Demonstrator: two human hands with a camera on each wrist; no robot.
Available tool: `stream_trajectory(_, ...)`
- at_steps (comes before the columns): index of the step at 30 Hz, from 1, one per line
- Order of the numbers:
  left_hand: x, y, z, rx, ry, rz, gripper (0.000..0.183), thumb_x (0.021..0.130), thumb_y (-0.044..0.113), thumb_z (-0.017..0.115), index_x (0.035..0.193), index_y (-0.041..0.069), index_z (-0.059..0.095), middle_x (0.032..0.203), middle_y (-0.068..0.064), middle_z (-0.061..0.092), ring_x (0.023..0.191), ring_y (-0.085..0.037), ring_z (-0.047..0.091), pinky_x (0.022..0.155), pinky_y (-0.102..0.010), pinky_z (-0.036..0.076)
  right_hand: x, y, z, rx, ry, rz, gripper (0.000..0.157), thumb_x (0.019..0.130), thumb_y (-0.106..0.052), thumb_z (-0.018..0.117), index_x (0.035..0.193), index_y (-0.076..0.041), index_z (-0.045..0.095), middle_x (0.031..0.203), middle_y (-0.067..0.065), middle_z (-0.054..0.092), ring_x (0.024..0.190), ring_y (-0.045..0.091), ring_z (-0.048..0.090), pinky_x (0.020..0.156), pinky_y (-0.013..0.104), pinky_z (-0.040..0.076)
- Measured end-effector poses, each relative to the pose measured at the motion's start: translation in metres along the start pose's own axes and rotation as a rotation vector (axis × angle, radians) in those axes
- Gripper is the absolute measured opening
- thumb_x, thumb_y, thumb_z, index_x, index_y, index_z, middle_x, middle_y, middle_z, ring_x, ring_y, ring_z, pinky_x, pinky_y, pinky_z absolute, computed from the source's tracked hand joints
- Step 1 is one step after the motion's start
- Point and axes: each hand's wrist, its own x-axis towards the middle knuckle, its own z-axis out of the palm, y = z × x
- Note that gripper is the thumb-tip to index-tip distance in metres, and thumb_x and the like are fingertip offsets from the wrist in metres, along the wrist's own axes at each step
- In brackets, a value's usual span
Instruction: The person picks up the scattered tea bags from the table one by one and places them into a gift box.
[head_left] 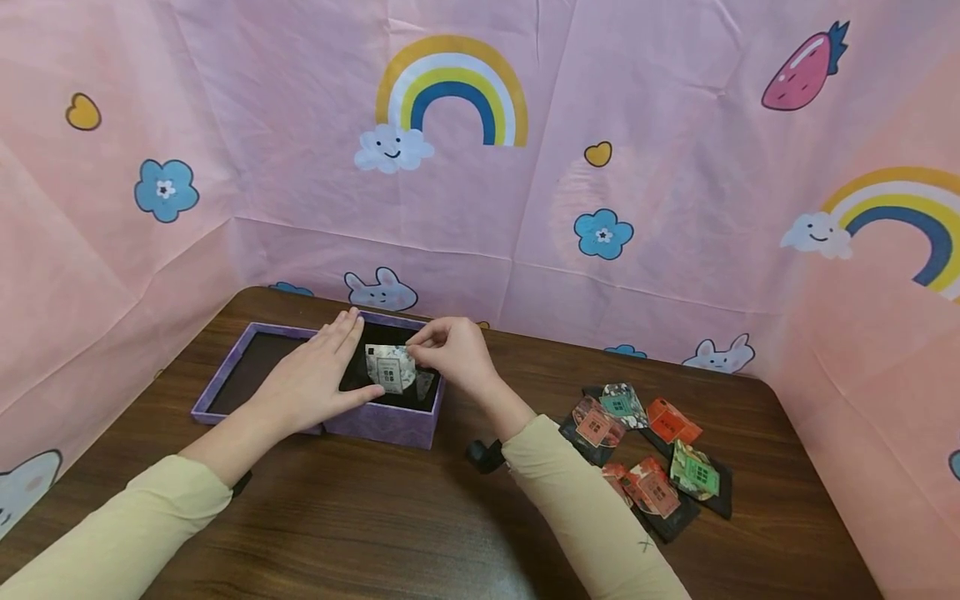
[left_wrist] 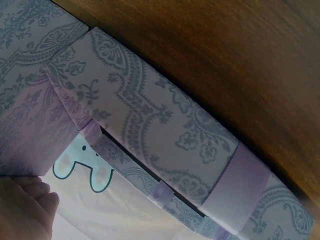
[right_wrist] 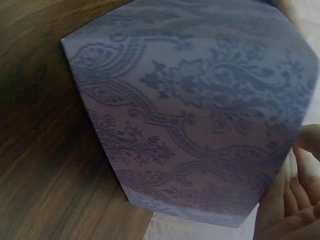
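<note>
A purple patterned box [head_left: 378, 423] with a dark inside stands on the table. My right hand [head_left: 459, 354] pinches the upper right corner of a pale, flower-printed sachet [head_left: 390, 370], held upright at the box's opening. My left hand [head_left: 313, 379] lies across the box's left side, its fingers straight toward the back rim. Its thumb reaches to the sachet's lower edge; whether they touch I cannot tell. In the left wrist view the left hand [left_wrist: 27, 207] is at the box's edge. The right wrist view shows the box's wall [right_wrist: 185, 120] beside the right hand [right_wrist: 292, 195].
Left of the box lies its shallow purple-rimmed lid [head_left: 215, 377], partly behind my left hand. Several sachets are spread at the right, among them an orange one [head_left: 672, 422] and a green one [head_left: 697, 471]. A printed cloth [head_left: 480, 208] hangs behind the wooden table [head_left: 390, 517].
</note>
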Motion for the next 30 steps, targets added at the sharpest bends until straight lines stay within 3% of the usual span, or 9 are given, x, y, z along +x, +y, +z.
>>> stream_trajectory(4, 0.000, 0.000, -0.001, 0.002, -0.003, -0.001, 0.110, 0.099, 0.070, 0.058, 0.165, -0.009, 0.022, 0.176, -0.027, 0.017, 0.163, -0.044, 0.021, 0.131, -0.060, 0.028, -0.001, -0.001, 0.004, -0.112, 0.013, -0.046, 0.005, 0.093, -0.012, 0.081, 0.092, -0.010, 0.086, 0.086, 0.006, 0.082, 0.076, 0.013, 0.075, 0.061, 0.014, 0.054)
stream_trajectory(11, 0.000, -0.001, -0.002, 0.011, -0.014, 0.007, 0.109, 0.099, 0.069, 0.059, 0.165, -0.009, 0.020, 0.175, -0.029, 0.016, 0.164, -0.044, 0.019, 0.133, -0.059, 0.025, -0.004, -0.005, 0.009, -0.267, 0.028, -0.070, 0.006, 0.094, -0.016, 0.082, 0.091, -0.013, 0.086, 0.087, 0.001, 0.082, 0.078, 0.012, 0.076, 0.063, 0.013, 0.054)
stream_trajectory(23, 0.000, 0.001, 0.000, 0.011, -0.001, 0.012, 0.109, 0.099, 0.067, 0.061, 0.165, -0.010, 0.021, 0.175, -0.029, 0.018, 0.162, -0.046, 0.023, 0.132, -0.060, 0.027, -0.009, -0.008, 0.008, -0.349, 0.027, -0.087, 0.005, 0.095, -0.014, 0.081, 0.093, -0.015, 0.085, 0.088, 0.001, 0.082, 0.076, 0.012, 0.076, 0.064, 0.017, 0.057)
stream_trajectory(30, -0.001, 0.001, 0.000, 0.007, -0.003, 0.005, 0.109, 0.099, 0.069, 0.059, 0.165, -0.009, 0.021, 0.175, -0.028, 0.018, 0.163, -0.045, 0.023, 0.132, -0.059, 0.027, -0.011, -0.008, 0.007, -0.473, 0.048, -0.155, 0.005, 0.096, -0.015, 0.080, 0.097, -0.014, 0.085, 0.089, 0.000, 0.083, 0.079, 0.012, 0.077, 0.066, 0.018, 0.059)
